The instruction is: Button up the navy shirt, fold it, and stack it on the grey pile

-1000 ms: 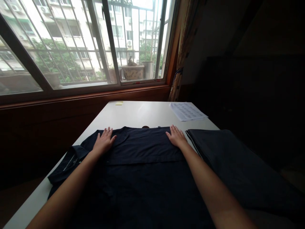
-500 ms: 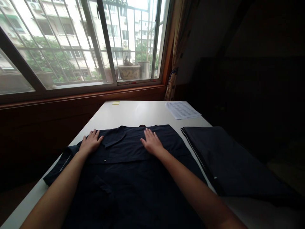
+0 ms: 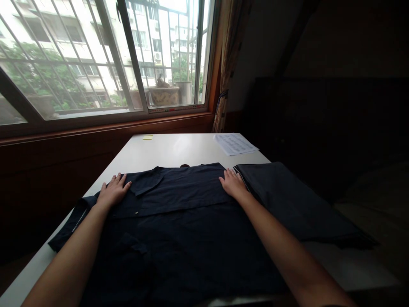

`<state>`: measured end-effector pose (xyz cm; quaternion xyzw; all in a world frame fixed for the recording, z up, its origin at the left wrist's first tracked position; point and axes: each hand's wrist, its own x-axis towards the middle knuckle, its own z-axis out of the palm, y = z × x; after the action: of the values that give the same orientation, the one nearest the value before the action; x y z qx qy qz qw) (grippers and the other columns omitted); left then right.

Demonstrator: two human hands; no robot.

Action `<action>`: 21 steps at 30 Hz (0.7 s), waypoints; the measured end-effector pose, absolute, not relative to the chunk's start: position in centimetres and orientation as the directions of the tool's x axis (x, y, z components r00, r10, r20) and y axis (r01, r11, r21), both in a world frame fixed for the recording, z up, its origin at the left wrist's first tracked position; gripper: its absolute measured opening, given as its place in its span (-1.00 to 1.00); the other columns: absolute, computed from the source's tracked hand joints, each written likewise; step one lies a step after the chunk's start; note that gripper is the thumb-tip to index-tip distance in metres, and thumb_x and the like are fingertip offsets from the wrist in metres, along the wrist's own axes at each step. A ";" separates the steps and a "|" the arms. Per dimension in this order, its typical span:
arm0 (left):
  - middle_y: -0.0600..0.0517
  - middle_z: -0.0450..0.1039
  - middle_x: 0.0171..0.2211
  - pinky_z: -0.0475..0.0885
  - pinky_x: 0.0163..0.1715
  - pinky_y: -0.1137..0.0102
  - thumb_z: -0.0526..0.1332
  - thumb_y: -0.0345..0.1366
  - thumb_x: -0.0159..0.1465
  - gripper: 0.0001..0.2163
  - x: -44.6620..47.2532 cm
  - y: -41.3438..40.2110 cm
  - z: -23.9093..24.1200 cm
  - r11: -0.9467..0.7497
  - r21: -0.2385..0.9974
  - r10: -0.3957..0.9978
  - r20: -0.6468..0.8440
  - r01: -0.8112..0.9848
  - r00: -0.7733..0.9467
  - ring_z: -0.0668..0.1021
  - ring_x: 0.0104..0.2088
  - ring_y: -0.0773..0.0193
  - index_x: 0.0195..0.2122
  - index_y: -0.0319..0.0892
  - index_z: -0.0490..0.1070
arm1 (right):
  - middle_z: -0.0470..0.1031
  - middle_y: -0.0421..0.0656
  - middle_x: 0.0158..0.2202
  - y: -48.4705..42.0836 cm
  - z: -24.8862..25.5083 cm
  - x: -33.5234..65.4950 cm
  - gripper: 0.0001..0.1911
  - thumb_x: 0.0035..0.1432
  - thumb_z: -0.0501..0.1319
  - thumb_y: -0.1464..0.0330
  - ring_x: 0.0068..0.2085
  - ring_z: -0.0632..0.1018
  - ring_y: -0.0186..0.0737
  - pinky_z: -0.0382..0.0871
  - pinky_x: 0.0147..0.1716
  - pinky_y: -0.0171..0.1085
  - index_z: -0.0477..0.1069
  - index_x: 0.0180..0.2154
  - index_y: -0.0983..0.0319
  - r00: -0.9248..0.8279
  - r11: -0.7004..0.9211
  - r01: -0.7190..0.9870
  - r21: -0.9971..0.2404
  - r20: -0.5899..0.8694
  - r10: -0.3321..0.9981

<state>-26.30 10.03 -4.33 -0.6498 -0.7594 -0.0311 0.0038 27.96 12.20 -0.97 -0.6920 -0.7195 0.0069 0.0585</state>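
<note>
A dark navy shirt (image 3: 185,226) lies spread on the white table, its collar (image 3: 148,182) at the far left and a small button below it. My left hand (image 3: 113,190) rests flat on the shirt's upper left part, beside the collar, with fingers spread. My right hand (image 3: 234,183) lies at the shirt's far right edge, fingers extended and palm down. Just right of that hand is a folded dark cloth (image 3: 287,204), close to its fingers. At the left, a sleeve (image 3: 72,224) with a pale line along it reaches to the table's edge.
The white table (image 3: 179,149) stands below a barred window (image 3: 166,51). Printed sheets (image 3: 236,144) lie at its far right, a yellow sticky note (image 3: 147,137) at its far left. A small brown round object (image 3: 184,166) shows behind the shirt. A curtain (image 3: 221,106) hangs beyond.
My right hand has slid right across the shirt, from near its upper middle to its right edge. My left hand stays by the collar. The view has turned slightly right.
</note>
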 end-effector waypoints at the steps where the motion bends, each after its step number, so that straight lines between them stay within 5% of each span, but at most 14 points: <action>1: -0.11 -0.26 0.46 0.00 0.27 -0.20 -0.26 0.10 0.40 -0.32 -26.3 10.0 -4.3 0.154 0.043 0.987 0.047 0.987 -0.156 -0.06 0.43 -0.09 0.44 -0.16 -0.13 | -0.05 0.15 0.42 11.5 -0.5 26.7 -0.33 0.42 -0.15 0.17 0.42 0.01 0.05 -0.21 0.37 0.04 0.03 0.36 0.50 -0.045 0.054 0.994 -0.094 0.095 0.994; 5: -0.11 -0.26 0.46 -0.01 0.27 -0.20 -0.26 0.09 0.40 -0.33 -26.3 10.0 -4.3 0.157 0.041 0.986 0.044 0.987 -0.159 -0.05 0.43 -0.09 0.44 -0.15 -0.13 | -0.11 0.08 0.44 5.4 0.2 18.5 -0.30 0.44 -0.21 0.09 0.44 -0.05 -0.01 -0.19 0.38 0.01 0.01 0.37 0.44 -0.330 0.373 0.907 -0.198 0.220 0.918; 10: -0.10 -0.26 0.46 0.00 0.28 -0.19 -0.26 0.07 0.40 -0.34 -26.0 9.8 -3.9 0.158 0.023 0.987 0.025 0.987 -0.159 -0.05 0.43 -0.07 0.45 -0.15 -0.16 | -0.13 0.01 0.45 -3.3 -1.6 13.2 -0.23 0.39 -0.17 -0.04 0.44 -0.05 -0.07 -0.14 0.38 -0.01 -0.03 0.39 0.35 -0.661 0.676 0.662 -0.323 0.173 0.730; 21: -0.12 -0.29 0.46 -0.01 0.28 -0.19 -0.28 0.08 0.40 -0.33 -26.6 10.2 -4.4 0.154 0.011 0.988 0.019 0.988 -0.154 -0.08 0.43 -0.08 0.45 -0.15 -0.16 | -0.09 0.01 0.44 -4.9 -4.1 30.1 -0.26 0.39 -0.11 0.00 0.42 0.04 -0.04 -0.03 0.37 0.02 -0.01 0.39 0.34 -0.291 0.316 0.940 -0.125 0.185 0.939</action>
<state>-26.60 10.22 -4.36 -0.6503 -0.7596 -0.0104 0.0034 30.15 -4.90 -4.13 -0.5846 -0.8035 -0.0039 0.1124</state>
